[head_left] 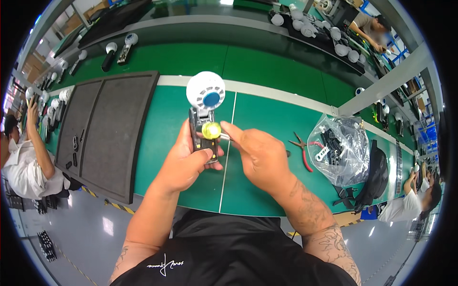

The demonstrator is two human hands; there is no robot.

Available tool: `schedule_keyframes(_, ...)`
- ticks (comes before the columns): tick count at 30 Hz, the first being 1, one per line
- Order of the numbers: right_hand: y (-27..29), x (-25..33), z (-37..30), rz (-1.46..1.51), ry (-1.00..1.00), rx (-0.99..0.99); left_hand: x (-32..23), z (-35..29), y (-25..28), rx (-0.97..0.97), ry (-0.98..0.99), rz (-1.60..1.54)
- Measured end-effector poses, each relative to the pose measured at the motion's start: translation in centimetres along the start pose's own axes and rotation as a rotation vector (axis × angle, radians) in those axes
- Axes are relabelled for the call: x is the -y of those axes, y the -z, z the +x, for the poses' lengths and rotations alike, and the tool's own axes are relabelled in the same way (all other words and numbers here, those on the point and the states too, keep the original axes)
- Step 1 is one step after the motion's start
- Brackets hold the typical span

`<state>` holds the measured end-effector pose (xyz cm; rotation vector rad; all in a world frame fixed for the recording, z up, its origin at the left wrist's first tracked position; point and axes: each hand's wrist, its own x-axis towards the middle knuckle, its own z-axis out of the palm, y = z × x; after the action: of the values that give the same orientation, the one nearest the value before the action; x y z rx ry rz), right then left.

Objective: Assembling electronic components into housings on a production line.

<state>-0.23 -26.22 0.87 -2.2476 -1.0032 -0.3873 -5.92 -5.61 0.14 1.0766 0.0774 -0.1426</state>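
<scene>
My left hand (183, 164) is closed round the black handle of a handheld device, its thumb pressed on the lower front. The device (206, 91) stands upright over the green bench, with a round white vented head and a blue disc in it. A shiny yellow-green round piece (210, 130) covers part of the handle's upper front. Beside it, my right hand (262, 155) is closed, index finger stretched toward that piece. A thin metal tool (225, 136) runs from the piece into my right fingers; its far part is hidden in my grip.
At left lies a dark foam-lined tray (114, 124) with a few small black parts. To the right are red-handled pliers (306, 155), a clear plastic bag (341, 152) of parts and a black bag (374, 176). More white-headed devices (305, 26) line the rear shelf. Other people work at both sides.
</scene>
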Motion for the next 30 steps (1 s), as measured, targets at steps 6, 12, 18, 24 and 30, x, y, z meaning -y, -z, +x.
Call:
schedule_keyframes(6, 2.3, -1.1, -1.6, 0.154, -0.330, 0.027, 1.1, -0.3, 2.0, -0.088, 0.020, -0.154)
schedule_keyframes(12, 0.4, -3.4, -4.2, 0.079, -0.336, 0.176, 1.1, 0.8, 1.8, 0.009, -0.045, -0.168)
schedule_keyframes(18, -1.7, -4.0, -4.3, 0.039, -0.280, 0.130, 0.5, 1.6, 1.8, 0.025, -0.052, -0.138)
schedule_keyframes(24, -2.6, -4.2, -4.2, -0.015, -0.314, 0.208, 0.6, 2.1, 1.3, 0.026, -0.052, -0.135)
schedule_keyframes(30, -2.8, -4.6, -4.5, -0.015, -0.328, 0.220, 1.2, 2.7, 1.6, 0.073, -0.059, -0.145)
